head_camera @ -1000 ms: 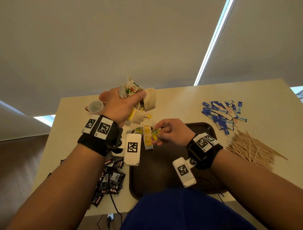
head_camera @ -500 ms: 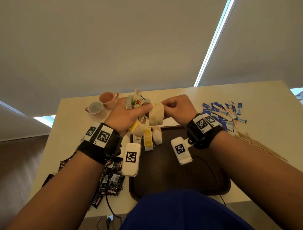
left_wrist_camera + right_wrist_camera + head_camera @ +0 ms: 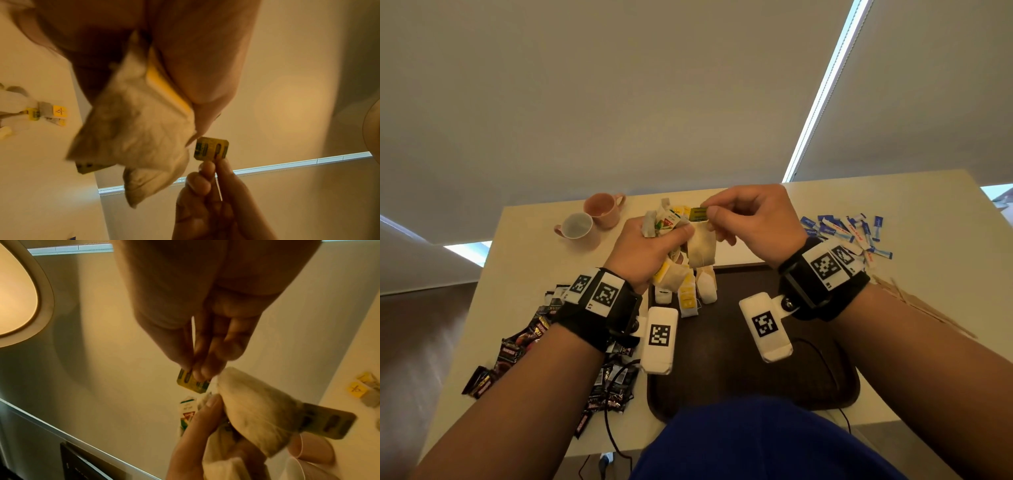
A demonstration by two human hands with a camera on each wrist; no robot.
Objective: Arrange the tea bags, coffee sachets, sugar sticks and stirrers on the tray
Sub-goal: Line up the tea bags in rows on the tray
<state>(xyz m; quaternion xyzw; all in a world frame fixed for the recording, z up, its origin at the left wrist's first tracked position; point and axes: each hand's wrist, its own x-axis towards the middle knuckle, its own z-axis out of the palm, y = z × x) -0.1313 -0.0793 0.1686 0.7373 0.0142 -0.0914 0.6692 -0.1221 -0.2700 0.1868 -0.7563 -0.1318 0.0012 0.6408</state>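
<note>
Yellow-green paper, the small tag (image 3: 698, 214) of one tea bag, is pinched between the thumb and first finger of the right hand (image 3: 751, 222), a narrow grip that holds the tag only by its edge. From the left wrist view the tag (image 3: 211, 148) stands just above those fingertips (image 3: 207, 167). Its tea bag (image 3: 701, 248) hangs below, touching the thumb of the left hand (image 3: 650, 248). The left hand is closed in a full grip around a bunch of tea bags (image 3: 666, 224), with paper tags sticking out on top and more bags hanging under the fist.

Both hands are raised above the far edge of the dark tray (image 3: 722, 349), which lies on the pale surface (image 3: 928, 291) in front of the person. Three tea bags (image 3: 688, 294) lie side by side in the far left corner of the tray, partly under the hanging bunch.

Dark coffee sachets (image 3: 517, 349) lie in a loose heap on the surface to the left of the tray. Blue and white sugar sticks (image 3: 842, 233) are scattered to the far right, and the wooden stirrers (image 3: 924, 308) lie near them, partly hidden by the right forearm. Two cups (image 3: 589, 219), one white and one pink, stand touching at the far left.
</note>
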